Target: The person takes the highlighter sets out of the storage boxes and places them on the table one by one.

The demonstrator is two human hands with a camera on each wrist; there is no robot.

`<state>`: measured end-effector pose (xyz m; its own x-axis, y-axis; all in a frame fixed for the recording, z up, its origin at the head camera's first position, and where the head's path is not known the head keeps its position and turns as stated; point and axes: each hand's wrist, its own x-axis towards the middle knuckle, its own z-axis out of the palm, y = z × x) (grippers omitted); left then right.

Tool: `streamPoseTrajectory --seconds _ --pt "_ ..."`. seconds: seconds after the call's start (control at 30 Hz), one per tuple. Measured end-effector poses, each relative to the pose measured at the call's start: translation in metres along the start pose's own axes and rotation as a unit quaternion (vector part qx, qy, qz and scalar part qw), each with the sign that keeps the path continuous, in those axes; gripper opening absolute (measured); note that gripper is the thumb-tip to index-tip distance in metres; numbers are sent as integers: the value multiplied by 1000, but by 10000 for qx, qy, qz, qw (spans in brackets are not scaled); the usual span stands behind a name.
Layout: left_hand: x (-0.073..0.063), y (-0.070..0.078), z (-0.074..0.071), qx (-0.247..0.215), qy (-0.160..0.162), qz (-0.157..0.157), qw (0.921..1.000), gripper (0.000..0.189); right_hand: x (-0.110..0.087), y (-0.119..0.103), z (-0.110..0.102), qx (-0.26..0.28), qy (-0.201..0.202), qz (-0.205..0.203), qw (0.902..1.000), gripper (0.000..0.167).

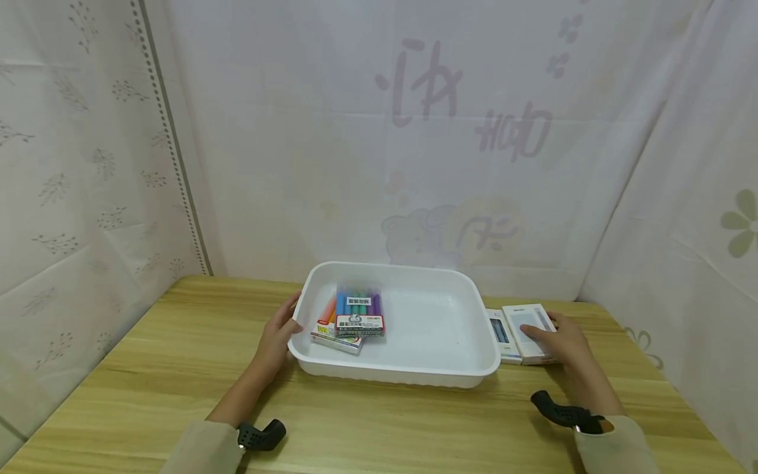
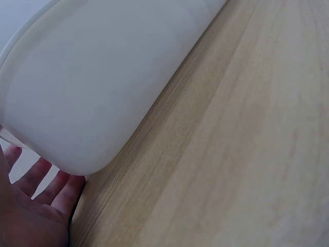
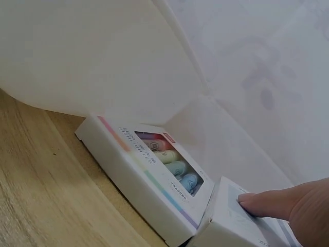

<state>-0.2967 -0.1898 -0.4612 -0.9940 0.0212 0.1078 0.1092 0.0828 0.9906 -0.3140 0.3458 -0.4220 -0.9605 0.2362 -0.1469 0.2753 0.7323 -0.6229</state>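
Observation:
A white plastic tray [image 1: 426, 322] stands on the wooden table. My left hand [image 1: 277, 334] holds its left end, thumb over the rim and fingers along the outer wall; in the left wrist view, the fingers [image 2: 64, 193] lie against the tray's outside. Against the tray's right end lies a white windowed box of pastel highlighters [image 3: 149, 172]. Beside it is a second white box [image 1: 529, 332], its contents not readable. My right hand [image 1: 565, 339] grips this second box, thumb on top and fingers at its right edge, mostly hidden.
Inside the tray, at its left, a clear pack of coloured markers [image 1: 359, 315] overlaps a flat pack with orange pens [image 1: 337, 339]. Printed cloth [image 1: 379, 164] hangs behind the table and along both sides. Wooden tabletop [image 1: 379, 428] extends in front of the tray.

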Motion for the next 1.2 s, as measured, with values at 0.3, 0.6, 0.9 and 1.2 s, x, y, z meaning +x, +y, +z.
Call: streamPoseTrajectory --seconds 0.3,0.6,0.9,1.2 --pt "-1 1 0 71 53 19 10000 68 -8 -6 4 -479 209 -292 9982 99" --pt "1 0 0 89 37 57 9999 69 -9 -9 9 -1065 251 -289 9936 97" --pt "0 -1 0 84 39 43 9999 68 -11 -12 10 -1248 245 -316 9914 95" --pt "-1 0 0 18 35 47 10000 68 -8 -9 8 -1192 121 -370 9921 92"
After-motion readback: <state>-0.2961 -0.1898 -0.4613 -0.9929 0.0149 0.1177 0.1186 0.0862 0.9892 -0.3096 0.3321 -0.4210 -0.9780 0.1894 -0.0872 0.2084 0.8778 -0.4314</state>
